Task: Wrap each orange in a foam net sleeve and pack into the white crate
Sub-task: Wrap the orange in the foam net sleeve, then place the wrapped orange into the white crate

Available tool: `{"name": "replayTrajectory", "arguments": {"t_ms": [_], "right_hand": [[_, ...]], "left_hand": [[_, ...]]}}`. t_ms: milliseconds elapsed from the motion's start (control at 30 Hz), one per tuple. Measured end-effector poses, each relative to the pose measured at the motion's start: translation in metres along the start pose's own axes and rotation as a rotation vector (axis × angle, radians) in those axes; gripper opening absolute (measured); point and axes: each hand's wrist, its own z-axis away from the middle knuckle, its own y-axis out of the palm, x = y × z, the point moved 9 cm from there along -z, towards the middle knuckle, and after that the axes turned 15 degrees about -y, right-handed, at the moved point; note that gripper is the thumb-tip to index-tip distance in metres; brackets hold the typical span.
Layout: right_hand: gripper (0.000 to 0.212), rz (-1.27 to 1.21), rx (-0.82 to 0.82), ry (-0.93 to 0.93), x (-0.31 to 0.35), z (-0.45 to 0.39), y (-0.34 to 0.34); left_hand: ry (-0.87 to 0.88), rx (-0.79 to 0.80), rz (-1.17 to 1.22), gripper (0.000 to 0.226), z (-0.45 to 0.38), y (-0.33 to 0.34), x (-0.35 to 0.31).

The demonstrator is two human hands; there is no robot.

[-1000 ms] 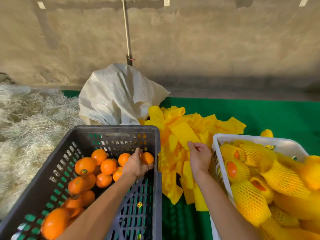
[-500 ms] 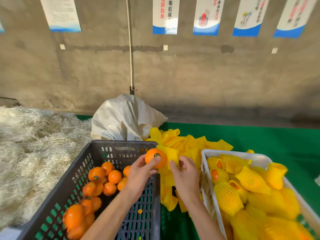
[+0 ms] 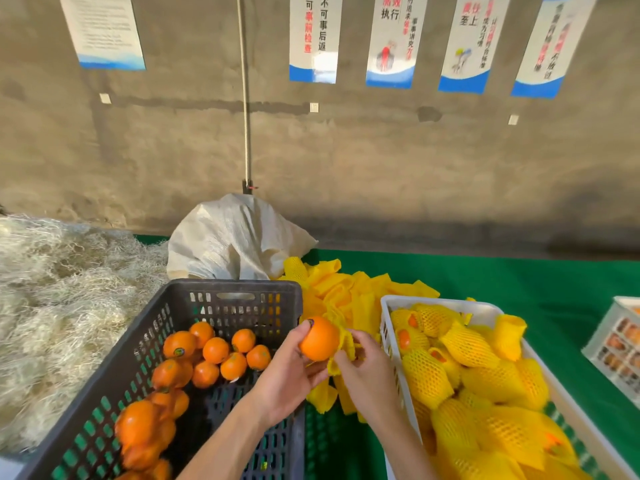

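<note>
My left hand (image 3: 289, 379) grips a bare orange (image 3: 318, 339) above the right rim of the dark grey crate (image 3: 239, 289), which holds several loose oranges (image 3: 214, 351). My right hand (image 3: 367, 372) pinches a yellow foam net sleeve (image 3: 344, 344) against the orange's right side. The white crate (image 3: 389, 306) at the right holds several oranges wrapped in yellow sleeves (image 3: 467, 348). A pile of loose yellow sleeves (image 3: 346, 289) lies between the two crates.
A white woven sack (image 3: 235, 244) stands behind the grey crate. Pale straw-like fibre (image 3: 62, 299) covers the left side. Green matting (image 3: 536, 289) lies under everything. Another white crate (image 3: 620, 341) shows at the right edge. A concrete wall with posters rises behind.
My left hand lifted an orange out of the grey crate and brought it right. My right hand picked a sleeve from the pile and met the orange. The view tilted upward.
</note>
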Motion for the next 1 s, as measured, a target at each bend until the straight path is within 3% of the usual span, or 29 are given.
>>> {"name": "replayTrajectory", "arguments": {"t_ms": [167, 300, 367, 500, 600, 700, 833, 933, 1000], "right_hand": [[0.005, 0.319, 0.000, 0.004, 0.002, -0.004, -0.007], [0.010, 0.407, 0.081, 0.000, 0.002, -0.004, 0.000], [0.004, 0.307, 0.122, 0.023, -0.006, -0.008, 0.001], [0.016, 0.079, 0.181, 0.026, -0.007, -0.011, -0.006], [0.016, 0.208, 0.124, -0.089, 0.005, -0.012, -0.017], [0.021, 0.349, 0.004, -0.183, 0.027, -0.013, -0.029], [0.024, 0.450, -0.075, -0.341, 0.059, -0.006, -0.032], [0.018, 0.544, -0.001, -0.529, 0.079, 0.003, -0.024], [0.022, 0.611, 0.055, -0.622, 0.086, 0.012, -0.016]], "left_hand": [[-0.036, 0.189, 0.038, 0.101, 0.002, 0.012, 0.007], [-0.041, 0.083, -0.137, 0.105, 0.000, 0.015, 0.016], [-0.029, 0.015, -0.064, 0.093, -0.002, 0.007, 0.012], [0.032, -0.124, -0.016, 0.064, -0.003, -0.005, 0.002], [0.162, -0.235, -0.191, 0.058, 0.002, -0.002, -0.006], [0.271, -0.300, -0.493, 0.039, 0.007, 0.004, -0.009], [0.246, -0.291, -0.684, 0.039, 0.007, 0.014, -0.003], [0.272, -0.341, -0.722, 0.053, 0.008, 0.011, -0.007], [0.296, -0.377, -0.705, 0.045, 0.009, 0.010, -0.010]]}}
